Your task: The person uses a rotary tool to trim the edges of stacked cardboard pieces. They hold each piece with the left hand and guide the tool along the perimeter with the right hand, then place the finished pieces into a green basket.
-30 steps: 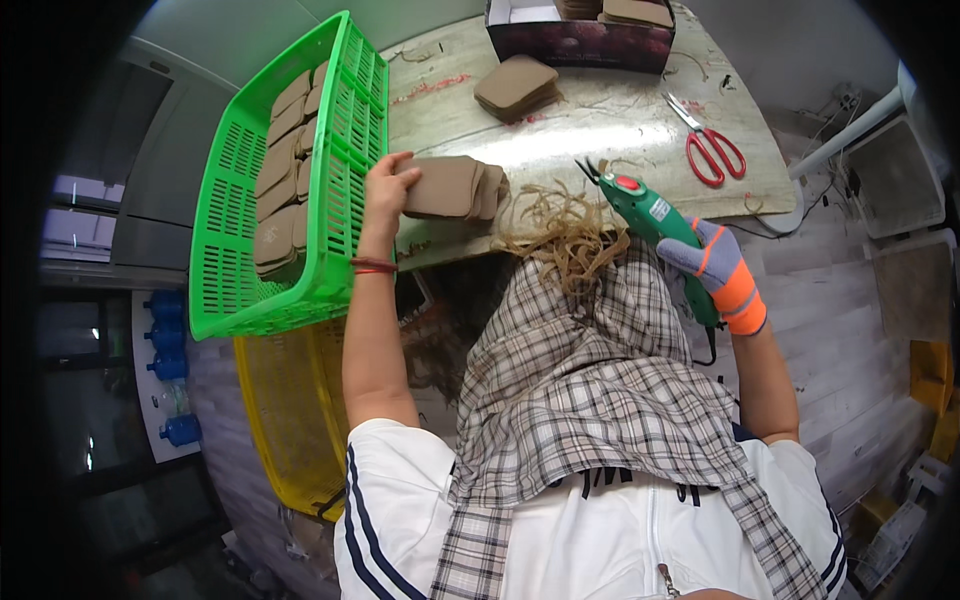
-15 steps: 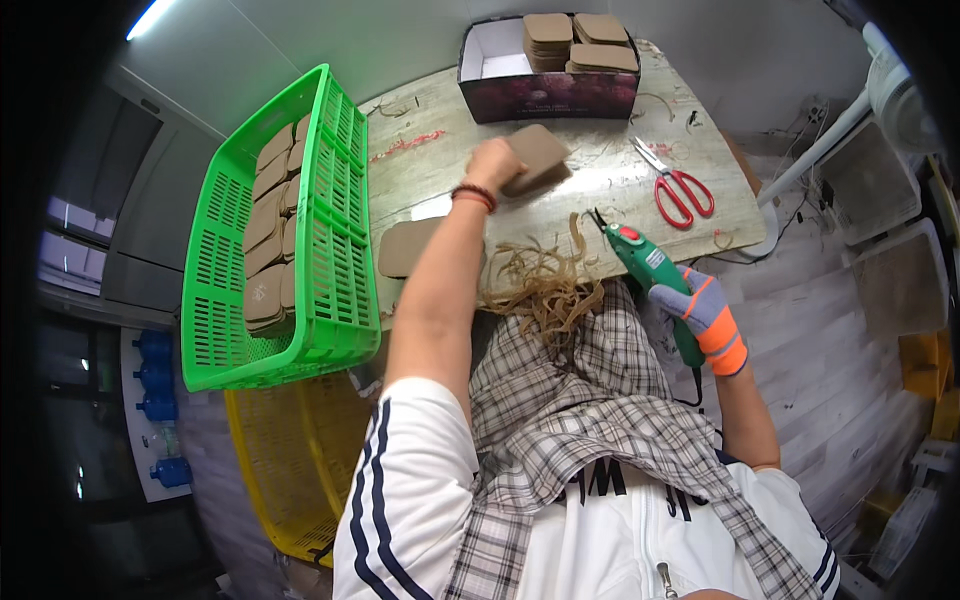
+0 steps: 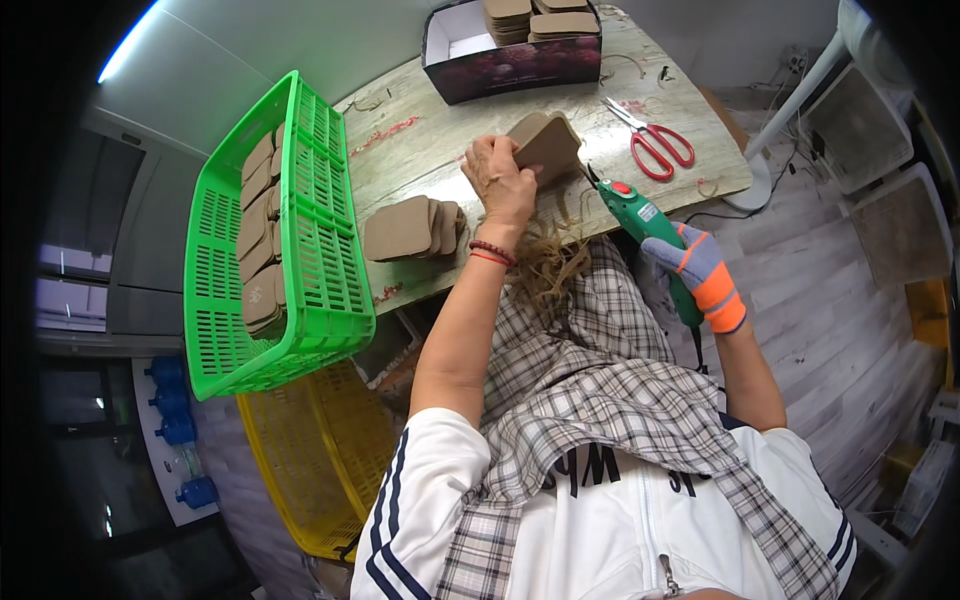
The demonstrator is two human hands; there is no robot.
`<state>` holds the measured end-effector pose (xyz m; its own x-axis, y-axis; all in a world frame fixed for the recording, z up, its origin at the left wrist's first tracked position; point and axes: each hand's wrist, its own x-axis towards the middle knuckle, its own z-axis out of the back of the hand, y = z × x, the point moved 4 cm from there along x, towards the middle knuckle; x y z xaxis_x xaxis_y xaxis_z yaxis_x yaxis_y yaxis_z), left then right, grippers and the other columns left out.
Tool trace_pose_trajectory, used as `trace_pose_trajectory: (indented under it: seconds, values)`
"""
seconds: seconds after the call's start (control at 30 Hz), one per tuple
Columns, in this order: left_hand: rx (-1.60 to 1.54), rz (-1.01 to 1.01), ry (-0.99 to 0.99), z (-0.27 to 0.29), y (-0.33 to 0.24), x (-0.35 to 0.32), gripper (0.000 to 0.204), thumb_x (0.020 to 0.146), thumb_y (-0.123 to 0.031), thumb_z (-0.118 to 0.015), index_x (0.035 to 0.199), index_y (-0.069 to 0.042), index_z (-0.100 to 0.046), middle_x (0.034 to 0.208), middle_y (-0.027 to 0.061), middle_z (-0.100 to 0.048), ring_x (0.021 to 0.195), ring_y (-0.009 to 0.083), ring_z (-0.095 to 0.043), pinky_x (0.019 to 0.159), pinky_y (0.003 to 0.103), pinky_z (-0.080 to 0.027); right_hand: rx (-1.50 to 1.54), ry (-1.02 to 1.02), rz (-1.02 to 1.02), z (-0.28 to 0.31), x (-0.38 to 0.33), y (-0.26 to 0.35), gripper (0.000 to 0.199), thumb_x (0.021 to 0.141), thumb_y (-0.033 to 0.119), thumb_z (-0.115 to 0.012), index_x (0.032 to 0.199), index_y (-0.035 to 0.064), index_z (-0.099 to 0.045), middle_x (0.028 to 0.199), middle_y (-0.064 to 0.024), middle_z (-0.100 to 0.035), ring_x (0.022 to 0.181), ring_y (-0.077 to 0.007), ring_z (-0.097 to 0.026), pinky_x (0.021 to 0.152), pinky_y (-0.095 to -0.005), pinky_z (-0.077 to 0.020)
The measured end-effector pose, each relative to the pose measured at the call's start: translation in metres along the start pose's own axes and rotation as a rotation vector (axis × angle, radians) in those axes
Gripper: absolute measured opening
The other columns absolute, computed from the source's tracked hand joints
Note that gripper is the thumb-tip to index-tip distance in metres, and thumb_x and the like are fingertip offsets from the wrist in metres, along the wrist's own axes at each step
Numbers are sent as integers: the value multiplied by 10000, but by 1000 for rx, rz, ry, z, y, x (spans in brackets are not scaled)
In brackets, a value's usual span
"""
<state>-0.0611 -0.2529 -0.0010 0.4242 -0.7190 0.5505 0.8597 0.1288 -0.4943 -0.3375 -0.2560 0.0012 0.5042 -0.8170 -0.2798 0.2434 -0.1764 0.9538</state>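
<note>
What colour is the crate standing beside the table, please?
Bright green, with slotted walls; the crate shows best in the head view.

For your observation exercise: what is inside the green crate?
Inside the green crate, brown cardboard pieces stand in rows along its far wall. Its mesh side hides whatever lies lower down.

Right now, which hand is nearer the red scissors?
Right. The right hand, gloved and holding the green glue gun, sits just below the scissors; the left hand is farther left, holding a brown piece.

Red scissors (image 3: 655, 143) on the table (image 3: 420, 160), green crate (image 3: 300, 250), dark box (image 3: 515, 65), yellow crate (image 3: 320, 460).
</note>
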Motion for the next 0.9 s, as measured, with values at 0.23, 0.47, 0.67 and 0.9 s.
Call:
trace_pose_trajectory:
  seconds: [0.23,0.47,0.67,0.9]
  values:
    - [-1460,557,-166,4,6,-16,186,833,22,-630,961,-33,-507,1037,75,-587,886,202,-590,742,353,-514,16,-80,22,-10,-8,13,267,818,255,-704,907,28,-596,639,3,-570,521,-49,-507,468,-204,-396]
    - [-2113,865,-270,-2,-25,-27,362,845,-10,-619,1184,-22,-494,1175,105,-579,1104,264,-542,1001,448,-430,-16,-48,60,-22,-9,19,266,807,224,-716,922,12,-602,660,6,-589,552,-44,-532,491,-193,-408]
    - [-2176,926,-289,-11,-30,-31,356,843,-19,-629,1174,-24,-500,1169,97,-582,1118,262,-532,1008,456,-413,62,-16,36,-29,-14,26,244,813,213,-709,907,17,-598,663,2,-593,549,-47,-537,486,-194,-407]
    - [-2139,904,-212,-22,-35,-47,360,846,4,-620,1183,-53,-505,1162,92,-581,1113,254,-537,997,419,-429,97,-23,32,-28,-14,29,228,814,208,-706,901,27,-598,660,14,-582,528,-44,-517,474,-194,-394]
